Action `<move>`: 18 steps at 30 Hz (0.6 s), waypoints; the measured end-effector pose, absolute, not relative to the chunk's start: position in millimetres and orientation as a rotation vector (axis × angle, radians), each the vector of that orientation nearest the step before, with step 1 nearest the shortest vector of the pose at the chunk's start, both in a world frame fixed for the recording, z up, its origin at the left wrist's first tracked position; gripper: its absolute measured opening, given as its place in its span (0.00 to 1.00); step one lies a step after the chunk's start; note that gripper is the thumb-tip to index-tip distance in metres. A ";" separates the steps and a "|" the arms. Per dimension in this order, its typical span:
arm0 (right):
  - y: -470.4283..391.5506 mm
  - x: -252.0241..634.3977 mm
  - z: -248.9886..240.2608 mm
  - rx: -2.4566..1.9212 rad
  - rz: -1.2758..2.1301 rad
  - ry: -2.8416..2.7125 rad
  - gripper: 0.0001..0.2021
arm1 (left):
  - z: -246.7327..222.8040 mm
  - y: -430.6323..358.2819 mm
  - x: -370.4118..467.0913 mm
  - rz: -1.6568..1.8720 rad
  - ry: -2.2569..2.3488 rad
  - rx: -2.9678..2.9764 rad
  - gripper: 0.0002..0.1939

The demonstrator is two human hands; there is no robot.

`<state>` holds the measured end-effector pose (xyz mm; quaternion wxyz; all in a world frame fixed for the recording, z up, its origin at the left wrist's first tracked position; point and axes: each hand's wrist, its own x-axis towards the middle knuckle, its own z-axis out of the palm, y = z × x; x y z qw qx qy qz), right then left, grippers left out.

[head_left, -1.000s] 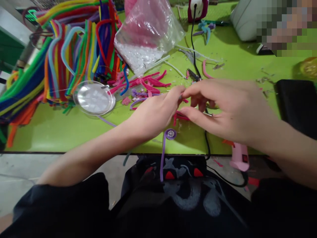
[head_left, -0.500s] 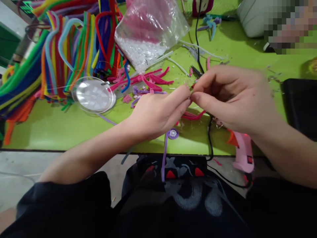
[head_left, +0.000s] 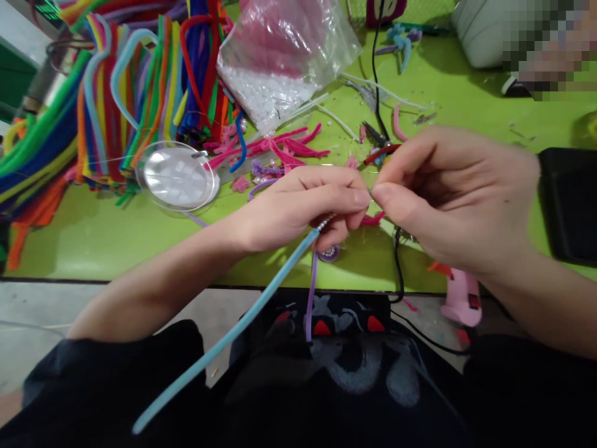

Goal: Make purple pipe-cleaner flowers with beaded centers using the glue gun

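Observation:
My left hand [head_left: 321, 202] is closed around the upper end of a light blue pipe cleaner [head_left: 237, 326]. Small silvery-white beads [head_left: 325, 223] sit where the pipe cleaner enters my fingers, and its long tail slants down over my lap. Thumb and forefinger of my right hand [head_left: 448, 186] pinch together just right of my left fingertips. A thin strand may run between them, but it is too fine to make out. Below my left hand lies a purple pipe cleaner [head_left: 311, 298] with a round beaded piece [head_left: 329, 252], hanging past the table edge.
Bundles of coloured pipe cleaners [head_left: 125, 99] fill the back left, beside a clear spool [head_left: 177, 177]. A bag of white beads [head_left: 270, 87] stands behind my hands. Pliers [head_left: 375, 135], a black cable [head_left: 377, 74], a pink glue gun [head_left: 461, 295] and a black box [head_left: 571, 205] are also around.
My left hand has turned over, bringing the light blue pipe cleaner and its beads into sight. My right hand has shifted slightly right, still pinching.

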<state>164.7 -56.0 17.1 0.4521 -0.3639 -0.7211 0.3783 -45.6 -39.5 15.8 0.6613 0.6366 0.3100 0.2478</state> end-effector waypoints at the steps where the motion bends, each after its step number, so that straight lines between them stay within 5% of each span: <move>1: -56.6 164.1 17.3 -0.897 0.956 -1.764 0.11 | 15.6 -40.1 -46.4 0.585 0.699 1.503 0.16; 8: -59.9 161.6 15.8 -0.951 0.936 -1.711 0.11 | 19.5 -48.4 -50.3 0.820 0.926 2.236 0.11; 18: -55.5 167.6 9.3 -0.972 0.597 -1.760 0.09 | 17.9 -48.2 -55.9 0.782 1.067 2.155 0.14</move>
